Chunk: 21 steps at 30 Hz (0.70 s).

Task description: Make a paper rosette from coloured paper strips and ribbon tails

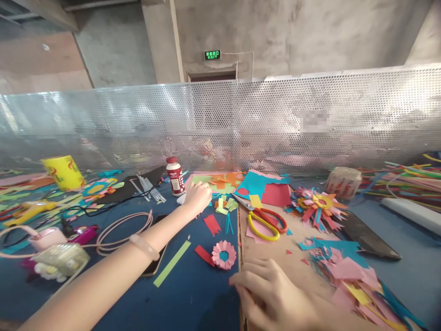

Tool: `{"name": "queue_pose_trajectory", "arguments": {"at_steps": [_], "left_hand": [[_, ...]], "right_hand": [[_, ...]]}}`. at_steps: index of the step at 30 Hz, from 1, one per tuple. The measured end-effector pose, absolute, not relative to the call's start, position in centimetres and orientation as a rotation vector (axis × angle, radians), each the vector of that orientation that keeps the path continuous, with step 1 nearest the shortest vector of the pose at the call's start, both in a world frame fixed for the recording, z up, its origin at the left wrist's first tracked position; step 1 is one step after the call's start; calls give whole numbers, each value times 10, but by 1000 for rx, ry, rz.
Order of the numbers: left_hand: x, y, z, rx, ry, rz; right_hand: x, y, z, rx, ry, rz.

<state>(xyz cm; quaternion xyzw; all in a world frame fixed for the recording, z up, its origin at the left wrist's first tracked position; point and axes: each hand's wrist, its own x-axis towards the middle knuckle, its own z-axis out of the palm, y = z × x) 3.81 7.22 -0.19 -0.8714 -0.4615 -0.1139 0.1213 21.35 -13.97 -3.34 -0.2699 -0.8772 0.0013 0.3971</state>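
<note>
My left hand (198, 198) reaches far across the blue table beside a dark red Costa bottle (175, 177). Its fingers curl down out of sight, so anything inside them is hidden. My right hand (263, 289) rests near the front on the brown board, fingers bent and drawn together, with nothing showing in them. Just beyond it lies a pink folded paper ring (223, 255) with a blue centre, touching a red paper strip (204, 255). A notched red piece (212, 224) and thin blue strips (229, 224) lie between my hands. A green strip (172, 264) lies below my left forearm.
Scissors (263, 223) with yellow and red handles lie on the brown board (285, 271). Right stand a paper flower (319, 204), a dark phone (370, 236) and paper scraps (358, 271). Left are a coiled cable (126, 230), a glue gun (31, 211) and a yellow tape roll (64, 172). Perforated metal panels (213, 119) close the back.
</note>
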Motion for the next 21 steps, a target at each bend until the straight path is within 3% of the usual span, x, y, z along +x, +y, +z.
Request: {"name": "queue_pose_trajectory", "arguments": {"at_steps": [10, 21], "left_hand": [[16, 39, 19, -2784, -1407, -253], [-37, -6, 24, -3239, -1427, 217]], "right_hand": [[218, -139, -32, -736, -2178, 19], [216, -139, -38, -787, -2227, 80]]}}
